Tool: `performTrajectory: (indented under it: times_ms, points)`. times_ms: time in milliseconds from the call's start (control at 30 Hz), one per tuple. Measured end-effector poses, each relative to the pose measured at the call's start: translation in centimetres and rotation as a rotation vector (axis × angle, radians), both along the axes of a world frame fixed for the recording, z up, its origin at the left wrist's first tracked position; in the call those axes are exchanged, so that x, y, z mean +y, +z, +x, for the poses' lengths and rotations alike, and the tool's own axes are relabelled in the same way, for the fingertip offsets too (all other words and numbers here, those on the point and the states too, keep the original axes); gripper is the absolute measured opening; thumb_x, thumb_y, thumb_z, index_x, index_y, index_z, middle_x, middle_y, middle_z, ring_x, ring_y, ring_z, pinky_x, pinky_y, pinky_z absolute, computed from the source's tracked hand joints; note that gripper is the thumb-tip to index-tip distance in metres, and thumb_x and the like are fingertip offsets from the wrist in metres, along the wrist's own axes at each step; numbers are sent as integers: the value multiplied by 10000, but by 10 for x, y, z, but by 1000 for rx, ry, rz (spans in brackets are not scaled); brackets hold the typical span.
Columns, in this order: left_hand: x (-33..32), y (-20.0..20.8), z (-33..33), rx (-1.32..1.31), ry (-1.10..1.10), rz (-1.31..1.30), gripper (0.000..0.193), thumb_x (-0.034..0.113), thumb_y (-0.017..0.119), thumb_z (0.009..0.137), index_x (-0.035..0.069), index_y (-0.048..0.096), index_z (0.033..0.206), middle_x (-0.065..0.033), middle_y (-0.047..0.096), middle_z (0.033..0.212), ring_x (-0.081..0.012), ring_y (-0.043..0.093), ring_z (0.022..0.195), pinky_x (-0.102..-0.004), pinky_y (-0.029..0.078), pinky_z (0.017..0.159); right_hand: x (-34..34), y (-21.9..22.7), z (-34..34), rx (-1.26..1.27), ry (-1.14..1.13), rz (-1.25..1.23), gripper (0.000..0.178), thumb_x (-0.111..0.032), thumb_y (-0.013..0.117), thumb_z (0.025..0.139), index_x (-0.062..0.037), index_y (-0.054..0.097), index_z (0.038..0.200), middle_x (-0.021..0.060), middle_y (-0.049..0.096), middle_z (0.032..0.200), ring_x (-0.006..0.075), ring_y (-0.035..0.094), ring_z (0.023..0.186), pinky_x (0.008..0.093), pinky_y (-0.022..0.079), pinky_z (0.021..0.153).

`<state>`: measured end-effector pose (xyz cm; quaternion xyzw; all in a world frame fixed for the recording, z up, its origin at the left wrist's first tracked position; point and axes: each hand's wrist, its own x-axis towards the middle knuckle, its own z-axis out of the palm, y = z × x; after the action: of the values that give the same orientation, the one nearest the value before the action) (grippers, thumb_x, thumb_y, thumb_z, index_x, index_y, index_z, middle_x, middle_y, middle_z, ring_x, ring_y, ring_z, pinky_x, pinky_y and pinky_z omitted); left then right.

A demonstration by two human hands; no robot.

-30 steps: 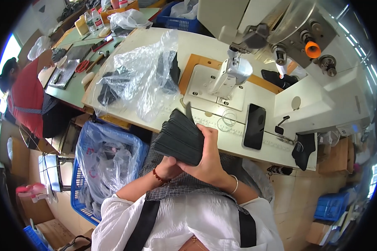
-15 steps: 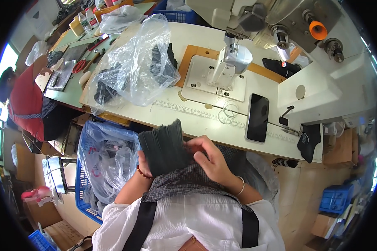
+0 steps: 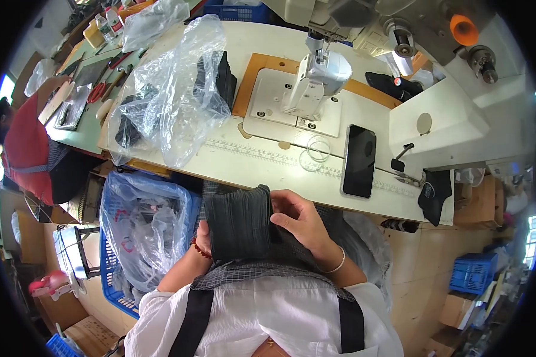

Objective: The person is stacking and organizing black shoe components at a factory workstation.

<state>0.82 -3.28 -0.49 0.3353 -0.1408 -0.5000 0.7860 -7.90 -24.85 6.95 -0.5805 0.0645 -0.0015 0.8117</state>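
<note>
I hold a thick stack of dark grey fabric pieces on my lap, just below the front edge of the sewing table. My left hand, with a red bead bracelet at the wrist, grips the stack's left side and is mostly hidden behind it. My right hand, with a thin bangle, clasps the stack's right edge, fingers curled over it. The white sewing machine stands on the table beyond.
A black phone lies on the table right of the machine. A clear plastic bag with dark pieces sits at the table's left. A blue crate lined with plastic stands at my left. A person in red sits far left.
The fabric stack came down from above the table edge to my lap, and both hands moved with it, toward my body.
</note>
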Motion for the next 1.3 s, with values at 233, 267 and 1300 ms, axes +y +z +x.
performTrajectory:
  times_ms: [233, 267, 1300]
  points:
    - [7, -2, -1, 117, -2, -10, 1251, 823, 661, 622, 7, 295, 1497, -156, 404, 1493, -271, 433, 1354, -434, 358, 1133, -2, -3, -1, 12, 0, 46, 374, -127, 724, 898, -3, 576, 1219, -18, 570, 962, 51, 523, 849, 203, 457, 760]
    - [7, 2, -1, 154, 0, -45, 1154, 725, 737, 677, 20, 320, 1490, -141, 419, 1485, -268, 448, 1340, -444, 367, 1121, -2, -3, -1, 14, 0, 46, 374, -127, 724, 898, -3, 576, 1219, -18, 570, 962, 51, 523, 849, 203, 457, 760]
    - [13, 0, -2, -21, -14, 67, 1257, 927, 508, 644, 28, 301, 1499, -148, 391, 1503, -272, 426, 1359, -441, 342, 1142, 11, -3, -2, -130, -142, -406, 296, -227, 774, 850, -29, 625, 1010, -11, 544, 897, 58, 435, 679, 206, 357, 598]
